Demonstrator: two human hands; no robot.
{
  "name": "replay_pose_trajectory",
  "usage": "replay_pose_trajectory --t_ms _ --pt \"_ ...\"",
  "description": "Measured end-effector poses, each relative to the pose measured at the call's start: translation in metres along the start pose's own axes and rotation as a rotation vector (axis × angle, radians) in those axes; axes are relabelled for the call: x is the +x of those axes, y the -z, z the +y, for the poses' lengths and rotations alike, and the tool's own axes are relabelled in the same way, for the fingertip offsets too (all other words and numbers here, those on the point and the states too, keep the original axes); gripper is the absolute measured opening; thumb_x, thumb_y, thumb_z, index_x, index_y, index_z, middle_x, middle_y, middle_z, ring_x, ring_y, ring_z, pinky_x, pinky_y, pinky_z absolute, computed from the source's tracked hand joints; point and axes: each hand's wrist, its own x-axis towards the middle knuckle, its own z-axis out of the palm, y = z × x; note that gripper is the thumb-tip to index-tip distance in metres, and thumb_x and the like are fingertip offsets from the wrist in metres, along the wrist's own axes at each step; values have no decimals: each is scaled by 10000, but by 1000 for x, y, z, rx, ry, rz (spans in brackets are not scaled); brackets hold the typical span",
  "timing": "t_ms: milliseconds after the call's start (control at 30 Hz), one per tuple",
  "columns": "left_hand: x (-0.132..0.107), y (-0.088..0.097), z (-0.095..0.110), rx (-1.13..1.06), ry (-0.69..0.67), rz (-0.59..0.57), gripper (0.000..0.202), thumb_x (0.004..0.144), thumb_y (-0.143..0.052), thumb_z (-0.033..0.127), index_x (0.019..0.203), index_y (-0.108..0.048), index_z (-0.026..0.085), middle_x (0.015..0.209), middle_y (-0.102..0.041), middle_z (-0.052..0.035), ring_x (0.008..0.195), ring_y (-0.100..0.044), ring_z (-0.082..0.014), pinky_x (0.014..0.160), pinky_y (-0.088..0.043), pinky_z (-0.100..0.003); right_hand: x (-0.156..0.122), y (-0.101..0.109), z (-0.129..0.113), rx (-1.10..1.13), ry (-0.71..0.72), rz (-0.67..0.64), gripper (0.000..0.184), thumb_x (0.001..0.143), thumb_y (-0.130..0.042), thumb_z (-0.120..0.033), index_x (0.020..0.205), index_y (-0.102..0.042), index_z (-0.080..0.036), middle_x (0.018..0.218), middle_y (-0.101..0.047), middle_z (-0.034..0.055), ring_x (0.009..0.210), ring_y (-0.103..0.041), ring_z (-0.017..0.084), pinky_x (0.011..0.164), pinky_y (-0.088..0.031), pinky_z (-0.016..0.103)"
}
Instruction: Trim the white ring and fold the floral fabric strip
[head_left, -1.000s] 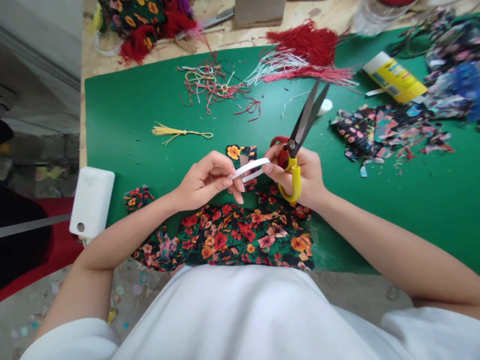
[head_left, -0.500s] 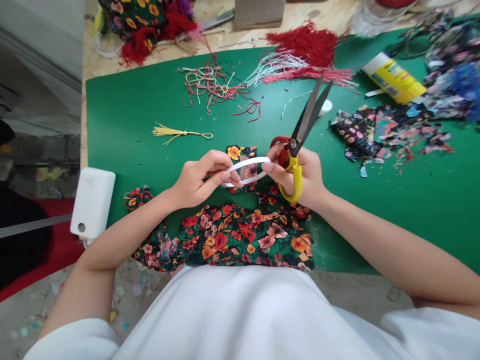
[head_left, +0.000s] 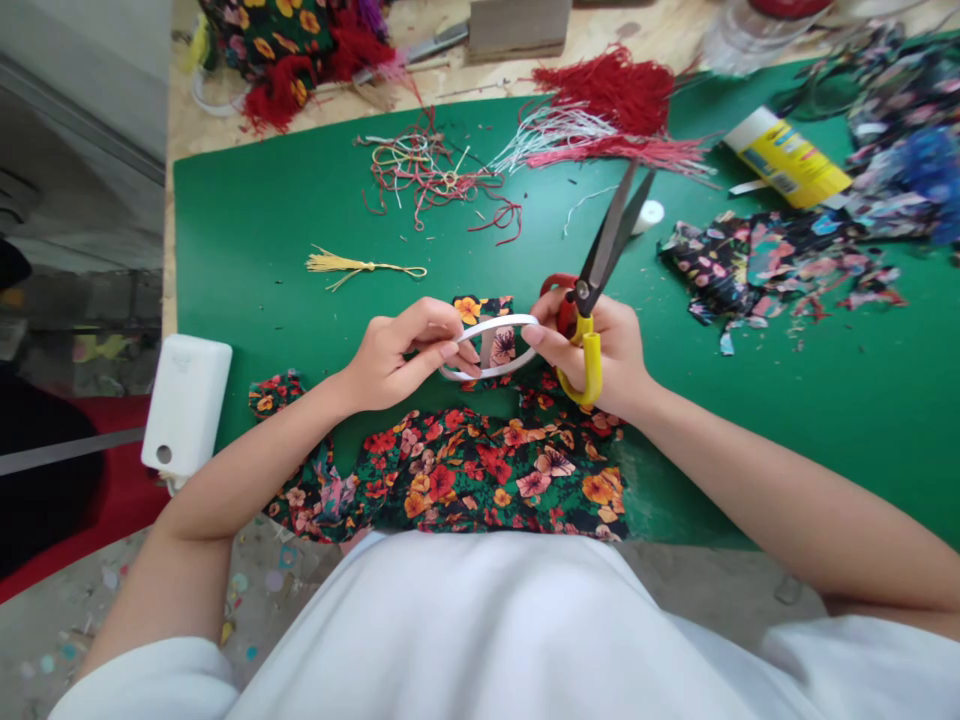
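Between my two hands is a thin white ring (head_left: pixel 501 322), tilted so that it looks oval. My left hand (head_left: pixel 401 355) pinches its left side between thumb and fingers. The thumb of my right hand (head_left: pixel 600 350) presses on its right side. Scissors (head_left: pixel 585 290) with one yellow and one red handle also sit in my right hand, blades slightly apart and pointing up and away. Under the ring lies a small floral fabric piece (head_left: pixel 484 308). Closer to my body a larger floral cloth (head_left: pixel 480 470) is spread along the table's edge.
A yellow tassel (head_left: pixel 364 265) and tangled cords (head_left: pixel 431 170) lie beyond my hands on the green mat (head_left: pixel 247 230). Red threads (head_left: pixel 607 90), a glue bottle (head_left: pixel 791 160) and dark fabric scraps (head_left: pixel 750 260) are farther right. A white power bank (head_left: pixel 187 400) sits at the left edge.
The ring has tilted a little, so its opening looks wider. The scissor blades have swung slightly to the left. Both hands keep nearly the same place.
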Motion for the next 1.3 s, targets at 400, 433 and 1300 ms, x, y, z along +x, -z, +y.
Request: replay_pose_trajectory --t_ms 400,433,1300 --pt "3 -9 8 -181 102 -61 49 955 -536 215 966 -494 194 899 -781 -36 787 -769 -168 716 -657 -240 0 2 -2 -104 -16 43 359 725 -771 -518 659 -572 -226 561 -467 -34 487 -362 91 476 -332 278" --pt "3 -9 6 -173 99 -54 58 955 -535 213 998 -498 200 917 -782 -35 795 -769 -168 727 -658 -246 0 2 -2 -103 -22 48 372 714 -775 -534 652 -570 -229 559 -461 -33 492 -365 95 480 -333 281" --pt "1 -9 3 -87 107 -28 77 858 -610 128 904 -559 164 819 -790 -38 708 -762 -175 662 -636 -185 -1 1 0 -89 23 6 327 729 -786 -428 663 -574 -189 545 -442 -61 464 -347 56 420 -252 227"
